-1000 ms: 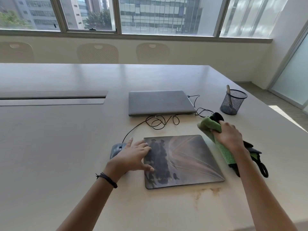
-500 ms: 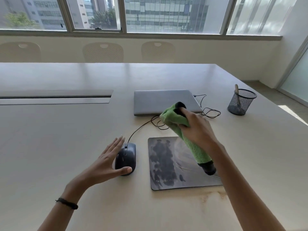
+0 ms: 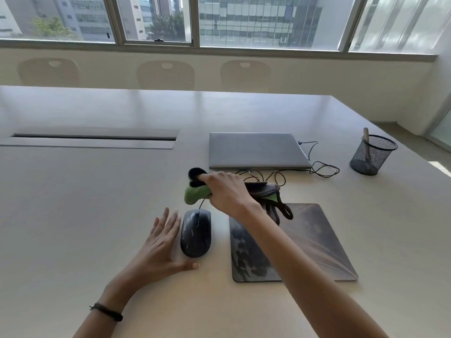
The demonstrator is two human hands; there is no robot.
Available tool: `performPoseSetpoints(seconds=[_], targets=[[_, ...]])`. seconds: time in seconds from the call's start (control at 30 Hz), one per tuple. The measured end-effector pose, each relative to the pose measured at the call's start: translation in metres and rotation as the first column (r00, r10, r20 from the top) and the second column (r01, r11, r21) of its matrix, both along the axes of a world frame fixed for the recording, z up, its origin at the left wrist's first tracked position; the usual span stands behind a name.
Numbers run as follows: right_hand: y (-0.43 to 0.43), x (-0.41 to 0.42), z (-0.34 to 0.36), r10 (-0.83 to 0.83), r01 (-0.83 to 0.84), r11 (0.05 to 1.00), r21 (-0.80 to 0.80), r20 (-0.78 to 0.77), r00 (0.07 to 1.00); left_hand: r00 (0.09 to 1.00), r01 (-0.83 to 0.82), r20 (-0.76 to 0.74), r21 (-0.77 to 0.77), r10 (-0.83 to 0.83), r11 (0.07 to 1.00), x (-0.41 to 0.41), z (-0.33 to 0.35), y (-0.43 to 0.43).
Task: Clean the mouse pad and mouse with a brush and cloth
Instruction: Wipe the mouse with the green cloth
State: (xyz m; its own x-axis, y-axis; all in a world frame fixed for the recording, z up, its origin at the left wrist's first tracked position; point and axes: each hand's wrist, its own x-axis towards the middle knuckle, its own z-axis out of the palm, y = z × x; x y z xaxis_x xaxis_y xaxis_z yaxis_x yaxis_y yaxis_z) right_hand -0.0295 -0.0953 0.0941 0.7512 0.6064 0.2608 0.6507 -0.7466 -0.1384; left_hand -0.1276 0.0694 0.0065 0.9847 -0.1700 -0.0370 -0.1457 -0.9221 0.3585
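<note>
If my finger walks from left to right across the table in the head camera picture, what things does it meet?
First the left hand → mouse → mouse pad → mesh cup. The right hand, gripping the green cloth, hangs above the mouse and pad, so it has no clear place.

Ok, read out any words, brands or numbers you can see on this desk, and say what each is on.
Mouse pad: one row of pale letters near its front left corner, too blurred to read.
Laptop: no legible mark on the lid.
Mouse: no text visible.
</note>
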Motion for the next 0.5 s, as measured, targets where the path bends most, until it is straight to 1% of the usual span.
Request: performPoseSetpoints(seconds=[0.07, 0.17, 0.33, 0.5], targets=[[0.015, -0.001, -0.002, 0.037, -0.037, 0.996, -0.087, 0.001, 0.999, 1.0, -0.006, 0.011, 0.026, 0.006, 1.0, 0.0, 0.001, -0.002], [0.033, -0.006, -0.009, 0.08, -0.085, 0.976, -0.198, -0.032, 0.996, 0.999, -0.005, 0.035, 0.021, 0.004, 1.0, -0.001, 0.002, -0.004], [0.04, -0.012, -0.011, 0.09, -0.095, 0.963, -0.253, -0.032, 0.995, 0.998, -0.003, 0.067, 0.034, 0.001, 0.999, -0.002, 0.001, -0.004], [0.037, -0.024, -0.009, 0.15, -0.146, 0.945, -0.293, -0.009, 0.989, 0.996, 0.003, 0.091, 0.029, -0.005, 1.0, -0.002, -0.004, -0.002]])
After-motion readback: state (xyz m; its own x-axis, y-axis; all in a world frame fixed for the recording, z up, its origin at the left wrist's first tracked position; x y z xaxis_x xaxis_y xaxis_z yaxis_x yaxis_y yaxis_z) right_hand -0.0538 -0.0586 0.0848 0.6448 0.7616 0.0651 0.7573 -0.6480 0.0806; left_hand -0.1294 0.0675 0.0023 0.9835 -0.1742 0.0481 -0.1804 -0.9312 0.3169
